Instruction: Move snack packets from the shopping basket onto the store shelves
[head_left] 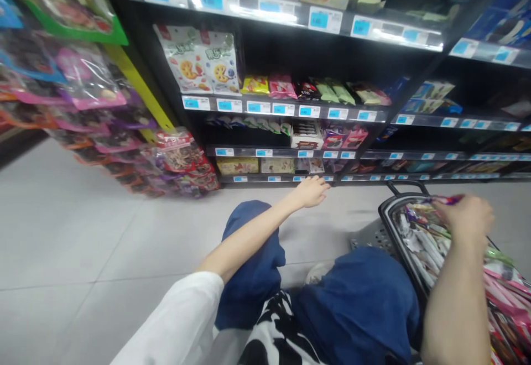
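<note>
My left hand (312, 191) is held out in front of the bottom shelf, its fingers stretched out and apart, with nothing seen in it. Just beyond it, small packets (316, 166) sit on that lowest shelf. At the right, my right hand (470, 218) is closed on a purple and red snack packet (450, 199) above a shopping basket (385, 210). The basket is heaped with wrapped snacks (427, 246), white, green, pink and purple. My right forearm hides part of the heap.
Dark shelves (286, 108) with blue and white price tags span the front, holding pouches of biscuits (222, 63) and a white box (307, 135). Hanging snack bags (178, 152) crowd the left. My knees are bent above the grey tiled floor (95, 232).
</note>
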The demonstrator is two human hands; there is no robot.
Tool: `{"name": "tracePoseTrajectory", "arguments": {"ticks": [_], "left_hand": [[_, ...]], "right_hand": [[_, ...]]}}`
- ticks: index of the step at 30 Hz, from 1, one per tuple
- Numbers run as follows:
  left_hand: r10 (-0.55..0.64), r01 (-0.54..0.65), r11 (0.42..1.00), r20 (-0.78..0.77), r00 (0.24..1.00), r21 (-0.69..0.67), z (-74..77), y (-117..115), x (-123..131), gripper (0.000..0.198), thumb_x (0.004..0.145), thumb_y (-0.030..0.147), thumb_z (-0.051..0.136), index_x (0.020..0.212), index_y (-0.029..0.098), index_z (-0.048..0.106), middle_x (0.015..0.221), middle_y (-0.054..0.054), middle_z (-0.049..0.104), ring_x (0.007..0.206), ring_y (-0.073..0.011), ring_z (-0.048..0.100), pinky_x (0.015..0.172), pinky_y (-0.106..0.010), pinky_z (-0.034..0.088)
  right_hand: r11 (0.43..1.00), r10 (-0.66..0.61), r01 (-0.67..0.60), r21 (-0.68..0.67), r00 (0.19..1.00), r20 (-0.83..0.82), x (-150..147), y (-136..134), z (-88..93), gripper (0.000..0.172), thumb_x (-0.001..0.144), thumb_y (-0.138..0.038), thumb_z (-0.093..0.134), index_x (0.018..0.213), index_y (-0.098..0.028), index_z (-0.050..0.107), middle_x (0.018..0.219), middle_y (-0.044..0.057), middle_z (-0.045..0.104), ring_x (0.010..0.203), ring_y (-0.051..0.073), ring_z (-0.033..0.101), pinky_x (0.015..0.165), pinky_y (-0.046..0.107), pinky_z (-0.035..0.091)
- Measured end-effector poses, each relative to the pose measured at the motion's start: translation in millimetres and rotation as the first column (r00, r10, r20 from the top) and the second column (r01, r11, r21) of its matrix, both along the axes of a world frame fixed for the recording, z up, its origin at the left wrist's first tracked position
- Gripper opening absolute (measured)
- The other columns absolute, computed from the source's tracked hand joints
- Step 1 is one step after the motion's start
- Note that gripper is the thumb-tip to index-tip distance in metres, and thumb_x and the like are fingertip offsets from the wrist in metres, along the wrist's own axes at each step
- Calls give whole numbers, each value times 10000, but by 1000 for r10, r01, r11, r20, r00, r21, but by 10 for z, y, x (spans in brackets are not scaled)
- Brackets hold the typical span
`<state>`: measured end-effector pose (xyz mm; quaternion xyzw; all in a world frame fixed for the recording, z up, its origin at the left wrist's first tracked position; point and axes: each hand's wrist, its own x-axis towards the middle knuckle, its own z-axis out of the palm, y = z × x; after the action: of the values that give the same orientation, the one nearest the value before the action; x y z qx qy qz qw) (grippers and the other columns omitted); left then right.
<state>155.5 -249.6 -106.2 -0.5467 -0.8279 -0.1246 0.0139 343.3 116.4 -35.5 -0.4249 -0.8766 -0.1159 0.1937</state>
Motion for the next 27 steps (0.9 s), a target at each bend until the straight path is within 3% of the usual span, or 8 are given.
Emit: {"name": "tracePoseTrajectory", "arguments": {"ticks": [3, 5, 8, 11, 15, 20, 24, 27], "left_hand": [[90, -117, 970, 135, 987, 212, 58, 24, -30, 521, 958, 327, 513, 1444, 158, 432, 1379, -154, 537, 1265, -291, 513, 1033, -423, 462], [112, -205, 905, 257, 960, 374, 89, 56, -67, 633, 959, 372, 514, 1522, 160, 316, 1478, -173, 464, 1356, -297, 454, 1106, -439, 422], [70, -282, 817, 399, 914, 503, 102, 95, -147, 764, 923, 417, 578, 1564, 171, 243, 1556, -189, 407, 1439, -315, 382, 1179, -479, 348], [-34, -262, 829, 512, 859, 495, 67, 97, -222, 797, 869, 311, 644, 1560, 175, 269, 1446, -170, 560, 1368, -303, 499, 1165, -488, 373], [-119, -192, 884, 601, 791, 427, 8, 57, -268, 763, 789, 140, 639, 1501, 110, 366, 1241, -149, 698, 1144, -263, 666, 1057, -425, 488], [-121, -176, 874, 553, 824, 453, 47, -37, -307, 757, 703, 47, 627, 1434, 94, 436, 1201, -151, 698, 1059, -256, 678, 996, -393, 514], [-5, -338, 814, 588, 809, 472, 127, -97, -358, 769, 701, 64, 673, 1433, 167, 458, 1203, -115, 687, 1071, -259, 668, 1034, -426, 493], [0, -551, 683, 755, 656, 479, 174, -100, -384, 779, 738, 160, 757, 1444, 215, 431, 1178, -98, 679, 1013, -239, 686, 975, -423, 539]], "right_hand": [[983, 182, -182, -4, 981, -68, -406, -618, 351, 476, 749, -519, 657, 1101, -201, 698, 1018, 204, 681, 968, 374, 669, 819, 503, 543], [925, 371, -373, -70, 928, -36, -689, -1098, 479, 407, 752, -433, 680, 1093, -211, 693, 1034, 161, 669, 970, 330, 658, 868, 451, 528], [742, 653, -627, -239, 757, 39, -1013, -1737, 430, 321, 727, -356, 719, 1016, -219, 688, 990, 108, 660, 904, 287, 654, 813, 381, 516], [646, 747, -709, -282, 664, 41, -1166, -2145, 195, 290, 714, -292, 733, 989, -223, 671, 982, 89, 638, 835, 262, 646, 732, 351, 498], [573, 800, -754, -321, 600, 16, -1216, -2320, -56, 336, 722, -208, 707, 1054, -213, 649, 978, 93, 623, 818, 258, 637, 703, 346, 482], [459, 848, -825, -328, 517, -113, -1243, -2359, -145, 564, 743, -183, 658, 1294, -209, 542, 1154, 125, 611, 972, 311, 634, 800, 402, 512], [374, 810, -878, -300, 467, -356, -1286, -2389, -237, 639, 827, -178, 560, 1447, -191, 408, 1353, 155, 537, 1135, 321, 617, 921, 444, 523], [366, 749, -882, -295, 468, -470, -1332, -2350, -316, 540, 922, -271, 506, 1446, -170, 420, 1379, 169, 551, 1141, 309, 629, 986, 469, 504]]}}
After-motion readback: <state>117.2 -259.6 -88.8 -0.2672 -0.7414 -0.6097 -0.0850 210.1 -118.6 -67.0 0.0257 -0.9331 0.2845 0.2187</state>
